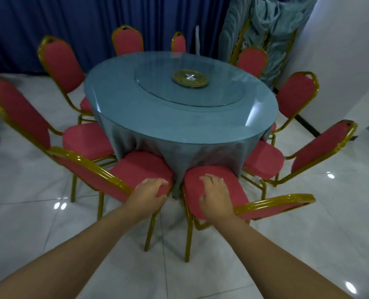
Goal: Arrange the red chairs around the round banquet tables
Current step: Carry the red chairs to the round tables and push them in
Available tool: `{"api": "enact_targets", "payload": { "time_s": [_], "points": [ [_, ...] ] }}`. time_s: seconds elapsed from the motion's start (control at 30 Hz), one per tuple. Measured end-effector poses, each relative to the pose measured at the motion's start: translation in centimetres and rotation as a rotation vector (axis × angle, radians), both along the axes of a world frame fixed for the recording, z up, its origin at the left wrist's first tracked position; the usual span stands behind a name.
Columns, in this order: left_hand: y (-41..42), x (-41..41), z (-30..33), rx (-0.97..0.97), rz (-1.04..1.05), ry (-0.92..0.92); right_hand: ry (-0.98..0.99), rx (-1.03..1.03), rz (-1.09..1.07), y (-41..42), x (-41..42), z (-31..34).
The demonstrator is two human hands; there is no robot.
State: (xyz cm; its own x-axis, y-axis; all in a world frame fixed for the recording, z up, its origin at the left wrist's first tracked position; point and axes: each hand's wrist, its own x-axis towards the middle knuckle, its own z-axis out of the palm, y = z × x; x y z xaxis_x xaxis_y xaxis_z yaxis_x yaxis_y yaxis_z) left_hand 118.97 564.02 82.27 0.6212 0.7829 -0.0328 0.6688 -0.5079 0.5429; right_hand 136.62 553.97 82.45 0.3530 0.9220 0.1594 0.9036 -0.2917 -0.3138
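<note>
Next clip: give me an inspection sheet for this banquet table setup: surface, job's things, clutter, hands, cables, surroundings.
Surface: round table with blue cloth and glass top; glass turntable on it, with a gold hub.
Job's things: nine red chairs visible around the table; the two nearest, left chair and right chair, have seats against the cloth.
Clutter: nothing seen on the floor.
Hands: left hand grips the left chair's seat corner; right hand lies flat on the right chair's seat.
Cables: nothing seen.
Surroundings: blue curtain, draped fabric, white tiled floor.
</note>
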Motion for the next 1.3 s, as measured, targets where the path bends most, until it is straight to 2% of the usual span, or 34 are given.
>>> {"api": "enact_targets", "payload": {
  "time_s": [0.13, 0.27, 0.43, 0.57, 0.73, 0.87, 1.0, 1.13, 1.3],
  "points": [
    [4.3, -5.1, 0.8, 0.115, 0.069, 0.068, 0.087, 0.028, 0.109, 5.0, -4.2, -0.6],
    [8.4, -9.7, 0.6, 0.257, 0.108, 0.176, 0.105, -0.07, 0.245, 10.1, -7.1, 0.0],
    [12.7, -14.3, 1.4, 0.232, 0.192, 0.218, 0.161, -0.144, 0.367, 17.0, -9.4, -0.2],
    [15.8, -16.6, 1.4, 0.255, 0.093, 0.265, 0.201, -0.229, 0.435, 21.5, -11.6, -0.8],
    [20.2, -18.5, 0.4, 0.194, 0.099, 0.28, 0.262, -0.344, 0.467, 24.5, -14.7, -1.7],
    [24.1, -21.0, -0.3, 0.112, 0.034, 0.252, 0.369, -0.405, 0.448, 25.8, -16.7, -1.8],
    [28.5, -23.3, -1.7, 0.097, -0.068, 0.255, 0.518, -0.513, 0.308, 26.4, -19.5, -3.1],
    [31.5, -24.3, -2.1, 0.121, -0.229, 0.309, 0.379, -0.476, 0.158, 26.5, -22.8, -3.7],
    [32.3, -25.4, -2.3, 0.281, -0.367, 0.35, 0.284, -0.487, -0.015, 26.5, -24.9, -3.6]
  ]
}}
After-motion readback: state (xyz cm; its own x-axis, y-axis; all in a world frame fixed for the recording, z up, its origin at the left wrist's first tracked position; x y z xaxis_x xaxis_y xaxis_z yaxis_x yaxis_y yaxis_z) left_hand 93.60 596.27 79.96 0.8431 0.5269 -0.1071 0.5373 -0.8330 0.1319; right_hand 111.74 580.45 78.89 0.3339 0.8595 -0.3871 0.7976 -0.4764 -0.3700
